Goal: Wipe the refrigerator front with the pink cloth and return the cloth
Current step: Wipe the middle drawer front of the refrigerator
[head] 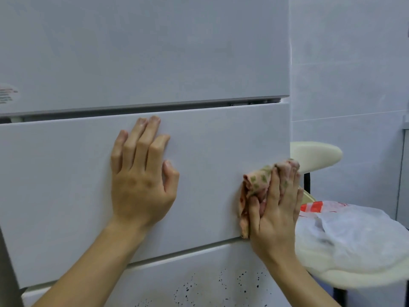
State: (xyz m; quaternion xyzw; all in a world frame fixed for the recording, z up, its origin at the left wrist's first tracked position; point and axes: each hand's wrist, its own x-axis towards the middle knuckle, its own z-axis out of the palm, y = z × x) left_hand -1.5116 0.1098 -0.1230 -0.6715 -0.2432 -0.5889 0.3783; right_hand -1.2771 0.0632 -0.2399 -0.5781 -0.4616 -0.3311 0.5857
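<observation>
The white refrigerator front (pixel 143 52) fills most of the view, with a middle drawer panel (pixel 210 151) between two horizontal seams. My left hand (pixel 141 176) lies flat against that panel, fingers spread and pointing up. My right hand (pixel 276 211) presses the crumpled pink cloth (pixel 256 180), patterned with green spots, against the panel's right edge. Its fingers are straight over the cloth, and part of the cloth is hidden under the palm.
A cream stool or chair (pixel 316 154) stands right of the refrigerator. A white plastic bag (pixel 354 235) with red print lies on its seat. The lowest fridge panel (pixel 199 280) carries dark speckles. A sticker (pixel 7 94) sits at the upper door's left edge.
</observation>
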